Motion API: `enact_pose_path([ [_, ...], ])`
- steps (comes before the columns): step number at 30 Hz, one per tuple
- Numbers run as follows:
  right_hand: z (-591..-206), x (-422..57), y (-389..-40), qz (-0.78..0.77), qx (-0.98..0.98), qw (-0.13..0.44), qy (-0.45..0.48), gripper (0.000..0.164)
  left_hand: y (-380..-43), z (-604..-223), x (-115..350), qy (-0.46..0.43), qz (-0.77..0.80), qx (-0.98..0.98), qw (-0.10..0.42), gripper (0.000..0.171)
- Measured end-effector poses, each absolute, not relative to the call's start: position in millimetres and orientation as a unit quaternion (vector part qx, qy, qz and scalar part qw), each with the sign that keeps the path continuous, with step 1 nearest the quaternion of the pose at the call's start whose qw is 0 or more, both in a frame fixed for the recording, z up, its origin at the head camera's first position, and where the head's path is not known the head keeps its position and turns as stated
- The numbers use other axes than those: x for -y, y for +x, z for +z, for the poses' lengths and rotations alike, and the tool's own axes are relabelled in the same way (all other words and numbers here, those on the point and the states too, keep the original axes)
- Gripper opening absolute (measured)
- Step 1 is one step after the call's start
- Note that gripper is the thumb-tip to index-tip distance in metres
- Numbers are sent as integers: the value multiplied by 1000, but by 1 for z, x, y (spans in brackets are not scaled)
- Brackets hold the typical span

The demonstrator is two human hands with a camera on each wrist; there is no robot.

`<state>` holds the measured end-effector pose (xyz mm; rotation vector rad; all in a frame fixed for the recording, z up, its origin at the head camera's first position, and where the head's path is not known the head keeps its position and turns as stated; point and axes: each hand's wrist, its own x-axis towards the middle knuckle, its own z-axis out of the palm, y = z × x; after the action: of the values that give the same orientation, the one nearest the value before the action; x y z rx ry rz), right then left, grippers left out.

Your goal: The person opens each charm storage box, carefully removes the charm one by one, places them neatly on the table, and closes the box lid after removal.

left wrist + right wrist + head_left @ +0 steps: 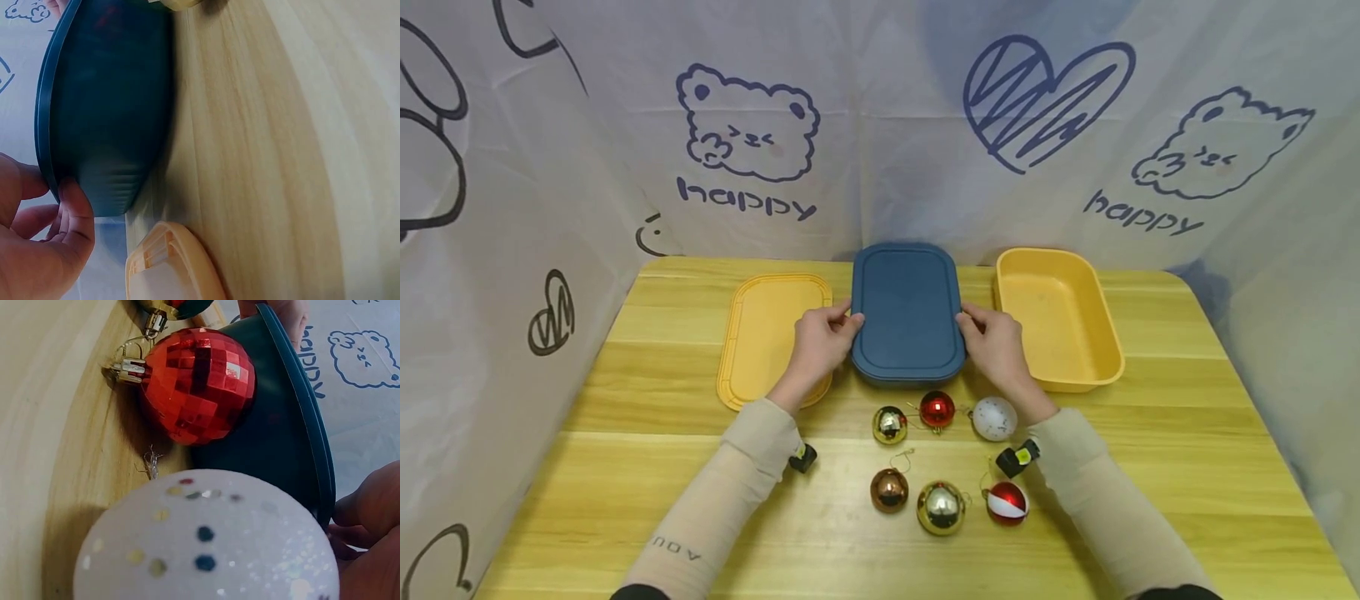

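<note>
A dark blue storage box (906, 317) with its lid on stands at the back middle of the table. My left hand (823, 337) pinches its left rim, thumb at the lid's edge and fingers under the lip, as the left wrist view shows. On the opposite side my right hand (996, 342) pinches the right rim in the same way. In the right wrist view the box wall (269, 419) rises behind a faceted red ball (200, 384) and a speckled white ball (206, 544). The box's underside is hidden.
Left of the box lies a yellow lid (760, 342); on its right stands an uncovered yellow box (1108, 350). Several Christmas balls lie in front, among them a large gold ball (941, 507), a brown ball (890, 490) and a red-and-white ball (1007, 502).
</note>
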<state>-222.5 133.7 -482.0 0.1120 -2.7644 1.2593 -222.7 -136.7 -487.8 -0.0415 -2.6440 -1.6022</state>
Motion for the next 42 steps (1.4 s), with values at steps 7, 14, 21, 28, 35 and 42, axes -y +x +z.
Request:
enact_pose_path([
  [7, -481, -133, -223, 410, 910, 53, 39, 39, -221, -488, 136, -11, -518, 855, 34, 43],
  [14, -481, -133, -222, 411, 909, 53, 36, 38, -221, -489, 136, -9, -520, 853, 38, 43],
  [21, -480, -132, -222, 408, 910, 61, 37, 38, -222, -486, 135, -9, -512, 857, 48, 43],
  [28, -472, -139, -223, 401, 913, 59, 41, 36, -220, -485, 137, -14, -494, 868, 52, 44],
  [35, -463, -176, -224, 398, 908, 122, 58, 29, -214, -487, 173, -2, -463, 882, 84, 37],
  [42, -456, -232, -217, 388, 904, 180, 12, 32, -203, -489, 220, 41, -441, 890, 107, 30],
])
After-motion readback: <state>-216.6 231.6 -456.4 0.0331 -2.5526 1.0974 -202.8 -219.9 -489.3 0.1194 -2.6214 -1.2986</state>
